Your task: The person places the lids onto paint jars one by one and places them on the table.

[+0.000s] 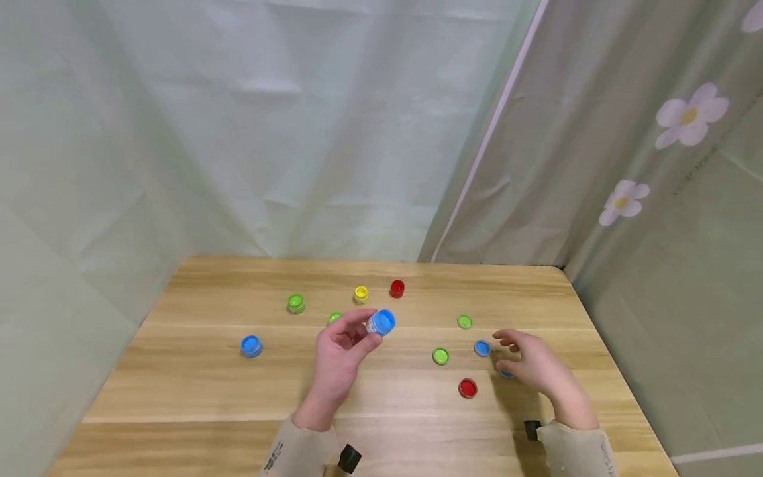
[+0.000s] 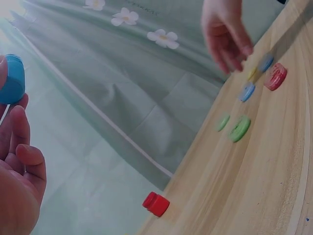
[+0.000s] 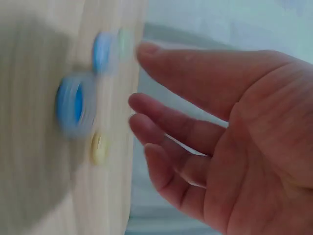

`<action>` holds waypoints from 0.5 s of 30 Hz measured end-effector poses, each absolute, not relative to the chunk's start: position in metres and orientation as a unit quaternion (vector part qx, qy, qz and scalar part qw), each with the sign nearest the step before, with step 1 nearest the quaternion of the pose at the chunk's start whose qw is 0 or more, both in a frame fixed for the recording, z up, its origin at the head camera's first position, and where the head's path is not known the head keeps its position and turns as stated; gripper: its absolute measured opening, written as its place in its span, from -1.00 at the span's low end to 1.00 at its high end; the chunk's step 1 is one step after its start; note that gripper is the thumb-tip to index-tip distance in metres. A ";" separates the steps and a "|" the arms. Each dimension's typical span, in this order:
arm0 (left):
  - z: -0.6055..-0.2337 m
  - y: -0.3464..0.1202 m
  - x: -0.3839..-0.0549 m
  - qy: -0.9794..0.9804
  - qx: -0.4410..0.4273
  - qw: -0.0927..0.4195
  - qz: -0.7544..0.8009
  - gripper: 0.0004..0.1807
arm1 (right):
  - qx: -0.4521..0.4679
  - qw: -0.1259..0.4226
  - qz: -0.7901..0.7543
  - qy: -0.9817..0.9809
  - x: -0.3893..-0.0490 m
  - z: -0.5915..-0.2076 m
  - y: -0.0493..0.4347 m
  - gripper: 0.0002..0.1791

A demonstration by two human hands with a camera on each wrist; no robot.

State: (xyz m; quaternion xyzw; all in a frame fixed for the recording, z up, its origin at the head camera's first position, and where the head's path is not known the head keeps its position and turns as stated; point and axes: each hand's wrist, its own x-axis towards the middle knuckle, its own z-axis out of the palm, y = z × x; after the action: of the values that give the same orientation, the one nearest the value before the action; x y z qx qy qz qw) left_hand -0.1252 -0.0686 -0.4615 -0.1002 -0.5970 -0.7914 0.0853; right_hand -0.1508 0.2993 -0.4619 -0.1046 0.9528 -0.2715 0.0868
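Note:
My left hand (image 1: pixel 335 368) holds a small blue paint pot (image 1: pixel 381 322) between thumb and fingers, raised above the table; a threaded rim shows on the pot in the left wrist view. On the right, my right hand (image 1: pixel 541 366) hovers over the table with loosely curved fingers and nothing between them. Beneath it lies a blue lid (image 3: pixel 76 105), partly hidden by the hand in the head view. Another blue lid (image 1: pixel 482 348) lies just left of the fingertips. A yellow lid (image 3: pixel 100 148) shows blurred in the right wrist view.
Two green lids (image 1: pixel 440 356) and a red lid (image 1: pixel 467 388) lie left of the right hand. Farther back stand a red pot (image 1: pixel 397 288), a yellow pot (image 1: pixel 360 295) and a green pot (image 1: pixel 296 304). Another green pot (image 1: pixel 335 317) is half hidden; a blue pot (image 1: pixel 252 346) stands left.

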 end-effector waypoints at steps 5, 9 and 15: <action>-0.465 -0.069 -0.123 -0.594 -0.095 0.093 -0.793 -0.60 | -0.084 0.107 -0.260 0.956 -0.139 -0.470 0.313 -0.46; -0.465 -0.070 -0.122 -0.599 -0.087 0.095 -0.790 -0.61 | -0.075 0.113 -0.243 0.960 -0.136 -0.478 0.310 -0.48; -0.463 -0.070 -0.126 -0.601 -0.096 0.100 -0.787 -0.60 | -0.059 0.118 -0.238 0.962 -0.138 -0.483 0.308 -0.64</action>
State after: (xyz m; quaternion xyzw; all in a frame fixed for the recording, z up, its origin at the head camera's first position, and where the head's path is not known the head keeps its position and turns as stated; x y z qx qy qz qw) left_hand -0.1262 -0.0697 -0.4626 -0.0964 -0.6012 -0.7870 0.0999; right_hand -0.1383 0.3075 -0.4832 -0.0594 0.9623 -0.2377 0.1182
